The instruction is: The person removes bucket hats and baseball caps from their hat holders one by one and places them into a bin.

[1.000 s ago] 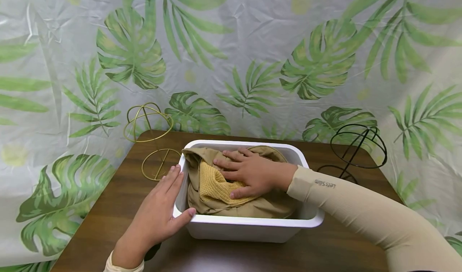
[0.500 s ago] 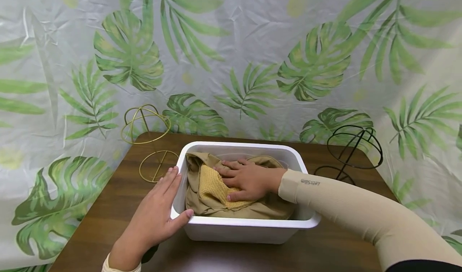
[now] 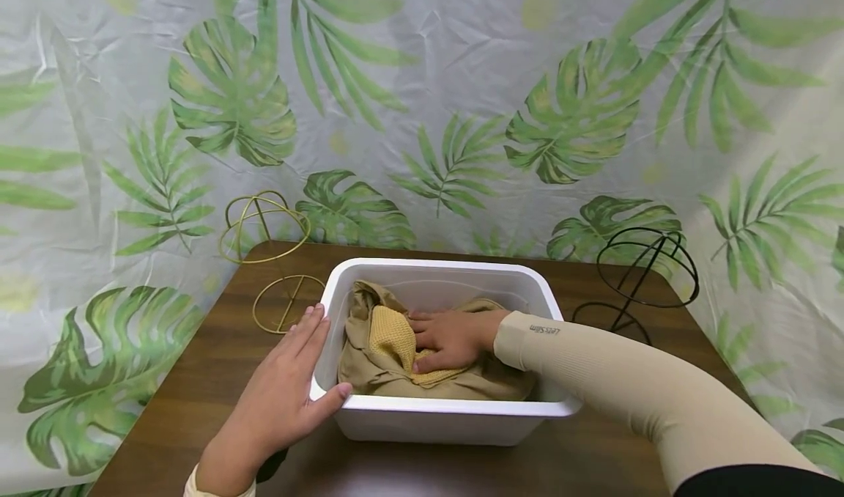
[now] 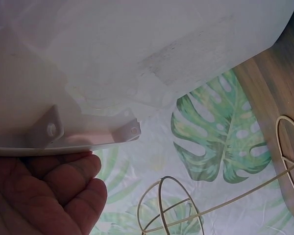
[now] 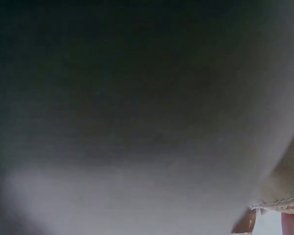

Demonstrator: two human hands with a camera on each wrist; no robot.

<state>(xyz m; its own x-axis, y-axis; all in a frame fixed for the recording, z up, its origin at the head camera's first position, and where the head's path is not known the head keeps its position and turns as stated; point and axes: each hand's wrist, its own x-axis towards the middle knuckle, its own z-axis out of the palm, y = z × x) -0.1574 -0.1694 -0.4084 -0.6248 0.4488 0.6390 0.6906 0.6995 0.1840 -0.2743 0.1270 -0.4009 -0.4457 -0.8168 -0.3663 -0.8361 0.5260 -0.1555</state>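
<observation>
A white plastic tub point(image 3: 455, 407) sits on the table with tan cloth point(image 3: 369, 343) bunched inside it. Yellow waffle-knit fabric point(image 3: 390, 333) lies folded on top of the tan cloth. My right hand point(image 3: 451, 339) presses down on both fabrics, palm down, its fingertips partly sunk in the folds. At the tub's left end my left hand point(image 3: 280, 391) rests against the rim, fingers extended along the outside and thumb over the front corner. The left wrist view shows those fingers point(image 4: 71, 178) against the rim's outer edge. Most of the right wrist view is a dark, blurred surface.
A gold wire stand point(image 3: 264, 226) is behind the left hand, close to the tub. A black wire stand point(image 3: 646, 270) stands at the right rear. The brown wooden table point(image 3: 198, 380) ends before a leaf-printed curtain point(image 3: 461, 79).
My right hand has sunk lower into the tub and shifted slightly left in view, pushing the fabrics down below the back rim. The left hand has stayed on the rim.
</observation>
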